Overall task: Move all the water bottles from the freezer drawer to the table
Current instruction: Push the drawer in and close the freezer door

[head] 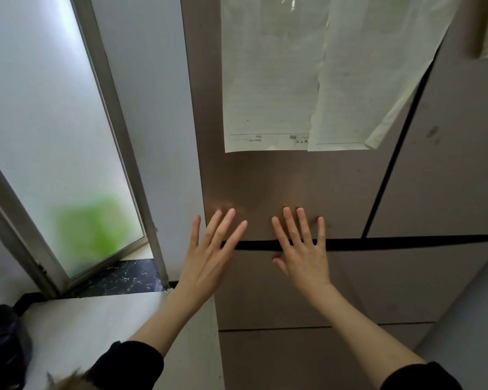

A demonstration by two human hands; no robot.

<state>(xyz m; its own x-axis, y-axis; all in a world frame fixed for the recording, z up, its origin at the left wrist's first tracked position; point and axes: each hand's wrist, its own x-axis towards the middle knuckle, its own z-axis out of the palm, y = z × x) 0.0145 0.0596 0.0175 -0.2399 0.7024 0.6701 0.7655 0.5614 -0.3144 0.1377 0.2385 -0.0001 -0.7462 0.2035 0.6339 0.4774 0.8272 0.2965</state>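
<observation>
Your left hand (209,256) and right hand (303,253) are both raised in the lower middle of the frame, fingers straight and spread, each grip wide and holding nothing. Their fingertips reach over the dark horizontal gap (378,243) between the upper fridge door (279,187) and the drawer front (378,288) below it; you cannot tell whether the palms touch the fridge. Black sleeves (130,364) cover both forearms near the bottom edge.

The drawer front is closed, and a second drawer front (293,361) lies beneath it, also closed, so no water bottles show.

At lower left sits a dark bag (3,339) beside a pale surface (90,327). Above that, in the left half of the frame, a frosted window (54,130) shows a blurred green patch. At the top centre, two paper sheets (268,80) hang on the upper door.
</observation>
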